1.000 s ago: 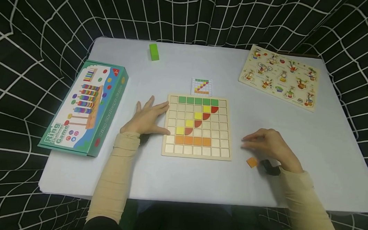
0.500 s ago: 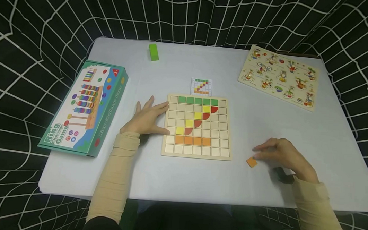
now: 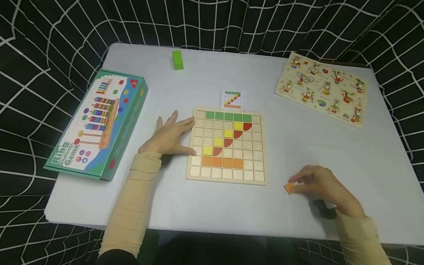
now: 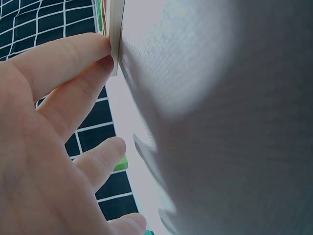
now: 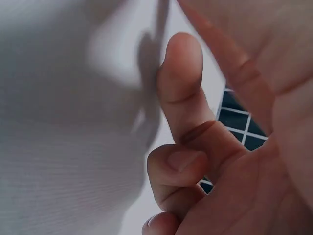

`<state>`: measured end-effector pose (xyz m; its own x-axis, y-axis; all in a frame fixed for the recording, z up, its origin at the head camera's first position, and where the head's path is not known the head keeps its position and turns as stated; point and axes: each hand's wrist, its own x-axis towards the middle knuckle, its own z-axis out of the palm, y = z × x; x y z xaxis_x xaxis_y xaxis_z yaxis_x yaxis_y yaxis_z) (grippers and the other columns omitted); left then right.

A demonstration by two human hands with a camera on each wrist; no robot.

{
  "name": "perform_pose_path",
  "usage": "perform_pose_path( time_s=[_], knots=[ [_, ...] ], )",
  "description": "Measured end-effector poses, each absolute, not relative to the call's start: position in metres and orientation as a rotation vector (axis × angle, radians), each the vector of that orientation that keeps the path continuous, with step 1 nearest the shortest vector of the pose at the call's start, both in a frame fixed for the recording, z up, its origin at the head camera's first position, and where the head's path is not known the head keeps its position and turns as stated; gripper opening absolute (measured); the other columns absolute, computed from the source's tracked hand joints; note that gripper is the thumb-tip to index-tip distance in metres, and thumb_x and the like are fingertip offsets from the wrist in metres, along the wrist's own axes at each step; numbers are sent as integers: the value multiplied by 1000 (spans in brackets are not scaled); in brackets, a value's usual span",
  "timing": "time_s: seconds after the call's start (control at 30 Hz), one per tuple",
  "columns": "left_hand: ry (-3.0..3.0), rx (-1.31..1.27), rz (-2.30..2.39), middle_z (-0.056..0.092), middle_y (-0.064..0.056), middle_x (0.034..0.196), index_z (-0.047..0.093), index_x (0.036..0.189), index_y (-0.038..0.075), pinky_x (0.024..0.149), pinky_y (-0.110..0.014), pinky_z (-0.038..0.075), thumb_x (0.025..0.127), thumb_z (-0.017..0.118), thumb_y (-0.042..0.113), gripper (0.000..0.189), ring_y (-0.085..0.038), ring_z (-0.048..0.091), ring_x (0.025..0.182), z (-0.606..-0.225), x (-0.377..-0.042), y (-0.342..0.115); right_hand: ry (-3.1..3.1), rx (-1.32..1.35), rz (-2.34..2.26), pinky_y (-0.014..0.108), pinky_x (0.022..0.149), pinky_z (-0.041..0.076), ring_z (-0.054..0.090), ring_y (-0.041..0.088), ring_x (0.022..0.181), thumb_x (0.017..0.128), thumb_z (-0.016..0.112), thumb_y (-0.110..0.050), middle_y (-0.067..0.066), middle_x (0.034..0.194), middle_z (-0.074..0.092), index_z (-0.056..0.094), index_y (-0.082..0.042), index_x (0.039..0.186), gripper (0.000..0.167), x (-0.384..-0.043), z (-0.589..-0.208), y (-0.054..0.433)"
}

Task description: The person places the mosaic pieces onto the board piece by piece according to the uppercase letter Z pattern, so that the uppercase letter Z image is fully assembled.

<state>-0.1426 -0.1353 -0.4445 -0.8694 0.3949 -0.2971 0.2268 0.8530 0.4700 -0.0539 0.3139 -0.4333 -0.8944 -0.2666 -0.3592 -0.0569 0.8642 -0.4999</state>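
Observation:
A square wooden grid board (image 3: 253, 175) lies on the table with green squares (image 3: 229, 116) along the top, a diagonal of yellow squares (image 3: 218, 142) beside red quarter-circles (image 3: 228, 143), and a row of orange squares (image 3: 227, 162) low down. My left hand (image 3: 166, 138) is spread at its left side, fingertips at the edge and thumb over the lower-left rim. Right of the board, my right hand (image 3: 319, 184) has thumb and index finger pinching a loose orange square tile (image 3: 287, 188) at the table. In the right wrist view the tile is hidden; the other fingers (image 5: 183, 63) are bent.
A small pattern card (image 3: 232, 100) lies just beyond the board. On the left is a green Ring Challenge Game box (image 3: 97, 122). A green block (image 3: 177, 60) sits toward the back, and a picture puzzle board (image 3: 324, 88) lies back right. White netting surrounds the table.
My right hand has moved right and toward the near edge, then closed its thumb and index finger onto the orange tile. My left hand and the board stay put.

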Motion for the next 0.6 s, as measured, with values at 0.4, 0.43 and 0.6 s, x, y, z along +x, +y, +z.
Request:
perform_pose_path(
  time_s=[0.4, 0.43, 0.6],
  knots=[
    [2637, 458, 598, 26, 3, 174, 34, 162, 17, 120, -81, -4, 76, 86, 57, 108, -42, -4, 164, -444, -142, -136, 2626, -367, -821, 17, 66, 49, 56, -1, 76, 83, 86, -18, 3, 87, 79, 79, -7, 90, 14, -80, -417, 290],
    [2638, 459, 598, 26, 3, 174, 34, 162, 17, 120, -81, -4, 76, 86, 57, 108, -42, -4, 164, -444, -142, -136, 2622, -348, -825, 17, 67, 48, 56, 0, 76, 84, 85, -19, 4, 87, 78, 79, -6, 91, 15, -83, -417, 285],
    [2639, 461, 601, 26, 3, 173, 35, 162, 17, 120, -82, -4, 76, 86, 57, 107, -42, -4, 164, -444, -142, -135, 2585, -327, -853, 17, 68, 47, 56, 11, 80, 86, 84, -20, 8, 91, 79, 78, -2, 93, 20, -100, -418, 253]
  ],
)
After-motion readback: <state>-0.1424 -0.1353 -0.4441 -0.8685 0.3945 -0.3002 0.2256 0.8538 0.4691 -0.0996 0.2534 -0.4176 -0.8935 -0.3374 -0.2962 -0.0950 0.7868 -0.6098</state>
